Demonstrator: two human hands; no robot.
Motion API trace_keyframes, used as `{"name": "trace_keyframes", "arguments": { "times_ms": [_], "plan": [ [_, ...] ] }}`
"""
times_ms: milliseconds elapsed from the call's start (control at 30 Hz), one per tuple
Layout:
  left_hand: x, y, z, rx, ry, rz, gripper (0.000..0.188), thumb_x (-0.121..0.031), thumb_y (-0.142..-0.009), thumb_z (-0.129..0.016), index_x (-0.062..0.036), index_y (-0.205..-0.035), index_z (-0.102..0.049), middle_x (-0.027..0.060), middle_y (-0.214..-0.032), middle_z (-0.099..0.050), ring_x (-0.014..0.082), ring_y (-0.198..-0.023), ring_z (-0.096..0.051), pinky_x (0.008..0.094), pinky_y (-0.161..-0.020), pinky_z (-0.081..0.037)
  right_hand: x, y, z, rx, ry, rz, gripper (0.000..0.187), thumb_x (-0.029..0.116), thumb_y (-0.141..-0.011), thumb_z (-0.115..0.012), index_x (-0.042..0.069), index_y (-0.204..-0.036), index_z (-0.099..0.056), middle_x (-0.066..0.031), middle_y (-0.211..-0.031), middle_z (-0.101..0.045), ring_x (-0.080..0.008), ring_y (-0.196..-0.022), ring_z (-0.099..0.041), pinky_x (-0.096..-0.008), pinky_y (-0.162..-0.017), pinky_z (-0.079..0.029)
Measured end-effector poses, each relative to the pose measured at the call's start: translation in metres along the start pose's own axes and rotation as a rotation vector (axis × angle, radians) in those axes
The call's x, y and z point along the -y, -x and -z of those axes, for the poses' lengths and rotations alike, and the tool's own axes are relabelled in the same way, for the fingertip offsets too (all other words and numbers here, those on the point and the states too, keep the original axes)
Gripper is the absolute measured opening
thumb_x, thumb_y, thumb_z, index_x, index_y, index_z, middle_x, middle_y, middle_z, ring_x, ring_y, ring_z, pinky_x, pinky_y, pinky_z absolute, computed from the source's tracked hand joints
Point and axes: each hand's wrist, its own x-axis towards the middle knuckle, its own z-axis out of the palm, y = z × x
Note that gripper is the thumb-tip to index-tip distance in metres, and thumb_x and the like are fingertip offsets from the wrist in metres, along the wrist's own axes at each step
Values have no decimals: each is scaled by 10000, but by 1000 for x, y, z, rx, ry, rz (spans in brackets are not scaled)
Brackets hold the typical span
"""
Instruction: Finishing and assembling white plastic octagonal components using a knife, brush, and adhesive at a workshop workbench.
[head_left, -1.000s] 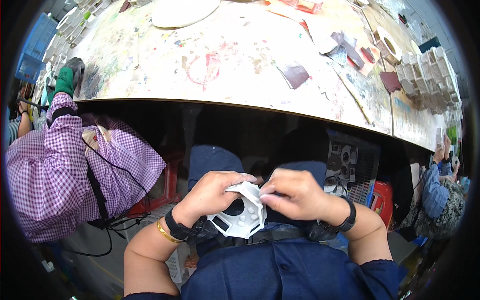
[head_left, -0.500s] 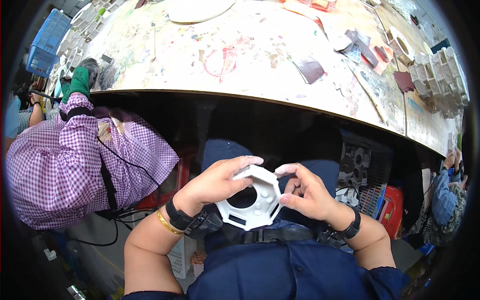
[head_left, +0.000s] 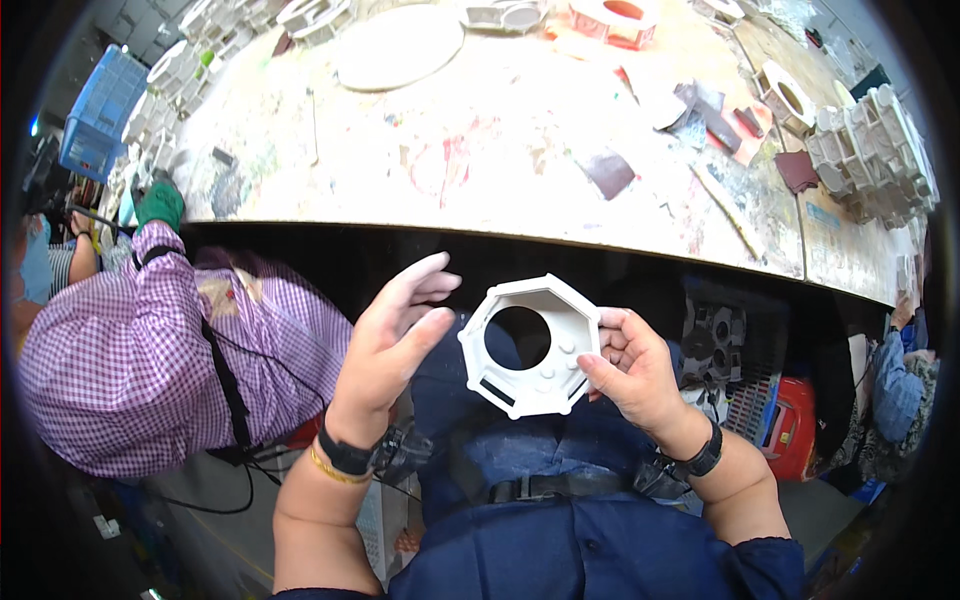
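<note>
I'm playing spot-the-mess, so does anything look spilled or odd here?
Yes: the table has a red smear on its near side, perhaps spilled paint, and a brown scrap lies loose to the right. The white piece in the right hand shows no obvious damage.

Worktop: pale, paint-stained, spanning upper frame, front edge running across frame's width. Strong light whitening its surface; deep shadow beneath. Pale block wall, upper left corner. Grey floor, red stool, lower right.
</note>
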Motion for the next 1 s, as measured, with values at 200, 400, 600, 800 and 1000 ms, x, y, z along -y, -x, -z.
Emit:
{"name": "trace_keyframes", "arguments": {
  "times_ms": [200,400,600,800,1000],
  "plan": [
    [24,23,-3,-180,187,48,354,-133,-937,-567,13,-1258,-536,108,-1133,-626,158,-1003,-584,281,-871,-448,-10,0,1,-59,-38,113,423,55,-861,-667,-44,-1205,-441,-97,-948,-628,-59,-719,-593,-202,-593,-497],
    [44,24,-30,-64,403,92,522,-250,-936,-593,41,-1337,-428,149,-1202,-583,201,-1098,-562,340,-967,-413,-18,-3,-5,-116,-3,196,444,61,-854,-676,-57,-1208,-436,-112,-977,-630,-63,-776,-607,-197,-672,-502],
    [43,16,-38,-43,464,135,550,-217,-926,-606,43,-1359,-387,170,-1172,-585,229,-1062,-584,356,-953,-435,-24,-6,-3,-98,-53,188,458,48,-857,-667,-66,-1221,-413,-122,-1012,-613,-79,-833,-613,-214,-706,-515],
    [37,14,-44,-72,493,84,553,-80,-879,-640,50,-1355,-392,164,-1168,-582,228,-1034,-593,347,-937,-455,-27,-7,0,-74,-82,158,470,43,-865,-658,-51,-1247,-400,-123,-1022,-611,-92,-835,-614,-218,-683,-519],
    [30,19,-50,-61,359,-57,577,34,-823,-661,65,-1343,-413,138,-1204,-558,207,-1071,-577,340,-963,-449,-17,-8,36,-151,423,352,494,43,-818,-704,-16,-1249,-471,-102,-985,-637,-57,-720,-593,-208,-597,-493]
  ]
}}
